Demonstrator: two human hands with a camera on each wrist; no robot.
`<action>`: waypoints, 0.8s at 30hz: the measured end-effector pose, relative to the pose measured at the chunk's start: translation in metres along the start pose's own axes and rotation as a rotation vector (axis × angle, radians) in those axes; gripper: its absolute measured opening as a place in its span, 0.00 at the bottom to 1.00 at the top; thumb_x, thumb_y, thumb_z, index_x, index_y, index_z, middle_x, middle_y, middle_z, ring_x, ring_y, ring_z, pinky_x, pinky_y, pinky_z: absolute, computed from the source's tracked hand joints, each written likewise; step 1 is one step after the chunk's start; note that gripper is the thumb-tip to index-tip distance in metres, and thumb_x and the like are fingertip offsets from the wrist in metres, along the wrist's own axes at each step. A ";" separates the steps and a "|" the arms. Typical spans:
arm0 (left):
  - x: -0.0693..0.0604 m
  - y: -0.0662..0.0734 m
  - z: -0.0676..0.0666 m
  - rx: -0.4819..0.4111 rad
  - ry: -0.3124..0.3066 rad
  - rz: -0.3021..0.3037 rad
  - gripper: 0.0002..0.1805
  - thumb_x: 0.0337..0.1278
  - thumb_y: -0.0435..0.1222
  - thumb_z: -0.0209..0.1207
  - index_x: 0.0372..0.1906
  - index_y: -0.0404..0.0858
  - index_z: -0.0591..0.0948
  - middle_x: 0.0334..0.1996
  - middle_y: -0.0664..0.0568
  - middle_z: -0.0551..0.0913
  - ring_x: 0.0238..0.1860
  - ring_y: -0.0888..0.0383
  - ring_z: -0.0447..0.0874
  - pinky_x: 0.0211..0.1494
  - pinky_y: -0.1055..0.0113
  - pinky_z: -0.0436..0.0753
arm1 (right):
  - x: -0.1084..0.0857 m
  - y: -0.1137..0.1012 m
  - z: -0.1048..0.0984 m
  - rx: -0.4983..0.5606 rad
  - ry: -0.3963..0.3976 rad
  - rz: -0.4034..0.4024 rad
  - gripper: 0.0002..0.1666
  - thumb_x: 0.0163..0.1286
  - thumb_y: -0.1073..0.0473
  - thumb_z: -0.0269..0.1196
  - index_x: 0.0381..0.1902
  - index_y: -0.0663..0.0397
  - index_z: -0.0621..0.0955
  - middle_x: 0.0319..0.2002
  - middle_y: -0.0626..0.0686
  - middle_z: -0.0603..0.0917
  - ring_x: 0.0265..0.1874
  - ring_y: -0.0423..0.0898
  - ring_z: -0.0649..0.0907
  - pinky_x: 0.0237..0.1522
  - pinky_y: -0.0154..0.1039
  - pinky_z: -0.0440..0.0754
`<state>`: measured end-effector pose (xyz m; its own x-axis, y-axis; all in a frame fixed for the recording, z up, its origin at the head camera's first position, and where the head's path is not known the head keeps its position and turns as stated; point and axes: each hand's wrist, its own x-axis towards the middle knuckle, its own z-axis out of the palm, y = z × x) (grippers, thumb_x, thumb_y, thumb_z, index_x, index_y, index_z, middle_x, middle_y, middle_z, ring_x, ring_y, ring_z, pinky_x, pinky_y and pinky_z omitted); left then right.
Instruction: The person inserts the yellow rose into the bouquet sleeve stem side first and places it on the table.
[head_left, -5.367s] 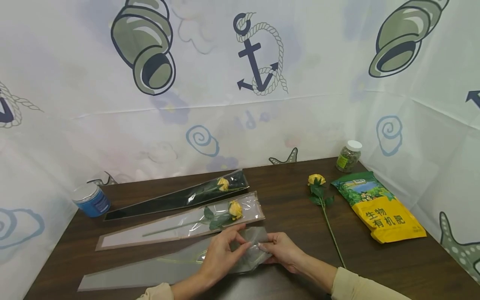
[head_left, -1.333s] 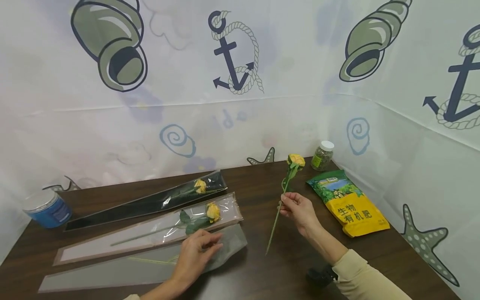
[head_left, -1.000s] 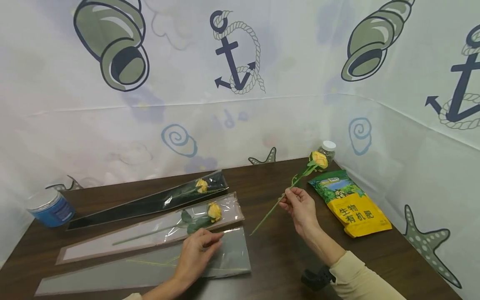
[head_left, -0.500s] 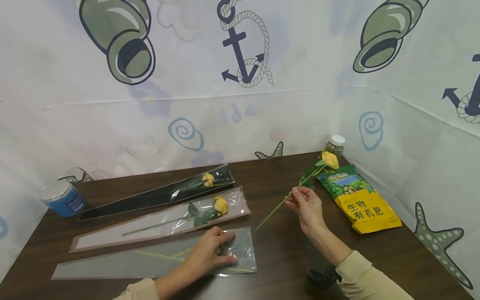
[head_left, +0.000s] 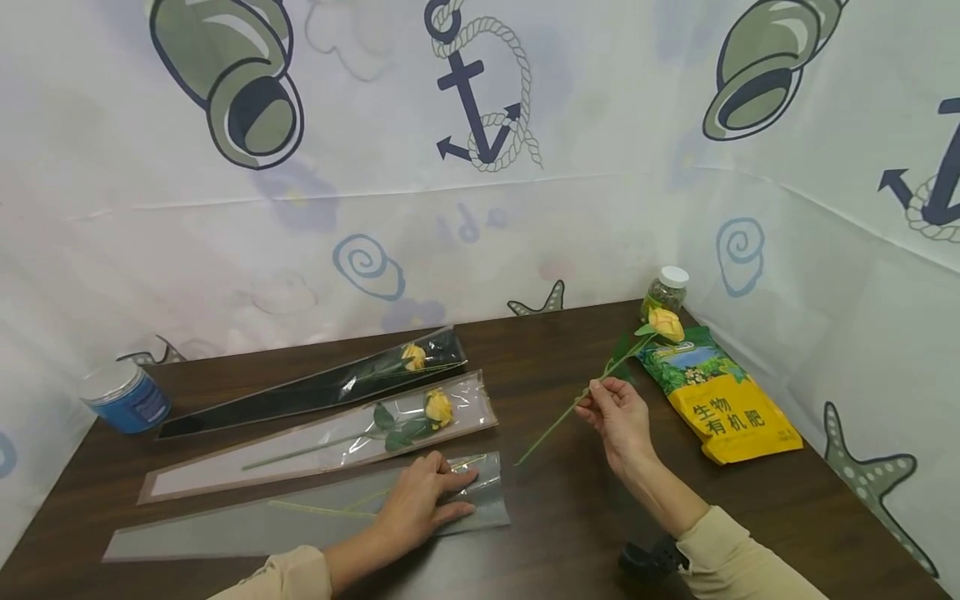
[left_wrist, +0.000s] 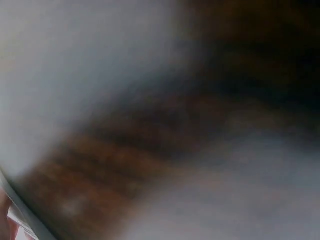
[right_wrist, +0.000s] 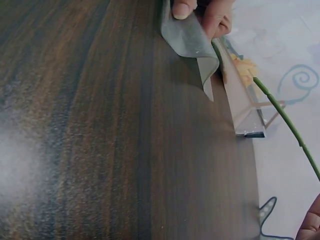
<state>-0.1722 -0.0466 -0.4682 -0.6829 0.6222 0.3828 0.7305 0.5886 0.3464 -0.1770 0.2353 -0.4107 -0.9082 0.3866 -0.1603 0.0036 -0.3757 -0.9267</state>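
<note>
One yellow rose (head_left: 665, 325), in the head view, is pinched by its stem (head_left: 553, 427) in the right hand (head_left: 621, 421); the left hand (head_left: 416, 502) grips a gray sleeve (head_left: 300, 531) near its wide end. Past the left hand lie a white sleeve (head_left: 322, 461) and a black sleeve (head_left: 300, 397). The left wrist view is mostly blur. From the right wrist, the gray sleeve curls at its end.

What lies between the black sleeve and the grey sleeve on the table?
The white sleeve, with a yellow rose inside, lies between the black sleeve and the grey sleeve, as the head view shows.
</note>
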 end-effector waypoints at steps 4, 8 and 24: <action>-0.001 0.000 0.000 -0.005 0.018 0.005 0.22 0.44 0.48 0.67 0.47 0.46 0.85 0.26 0.62 0.66 0.27 0.67 0.61 0.29 0.74 0.61 | 0.000 0.001 -0.002 -0.008 -0.003 -0.001 0.07 0.72 0.64 0.53 0.41 0.56 0.64 0.26 0.44 0.79 0.24 0.37 0.81 0.33 0.29 0.82; -0.001 0.000 0.002 -0.025 0.046 0.019 0.20 0.45 0.46 0.67 0.46 0.45 0.86 0.27 0.63 0.67 0.27 0.68 0.61 0.28 0.75 0.62 | -0.001 0.001 -0.003 -0.017 0.000 0.007 0.07 0.72 0.64 0.53 0.42 0.56 0.64 0.26 0.44 0.79 0.24 0.36 0.80 0.33 0.29 0.82; -0.002 0.008 0.001 -0.049 0.137 0.019 0.14 0.52 0.39 0.63 0.46 0.44 0.86 0.32 0.60 0.73 0.32 0.66 0.68 0.32 0.71 0.65 | -0.001 0.007 -0.002 -0.014 0.019 0.021 0.06 0.72 0.65 0.52 0.40 0.56 0.64 0.26 0.45 0.77 0.25 0.37 0.80 0.33 0.30 0.82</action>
<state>-0.1649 -0.0425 -0.4675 -0.6637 0.5549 0.5016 0.7450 0.5497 0.3778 -0.1748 0.2339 -0.4177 -0.8996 0.3950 -0.1862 0.0288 -0.3718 -0.9278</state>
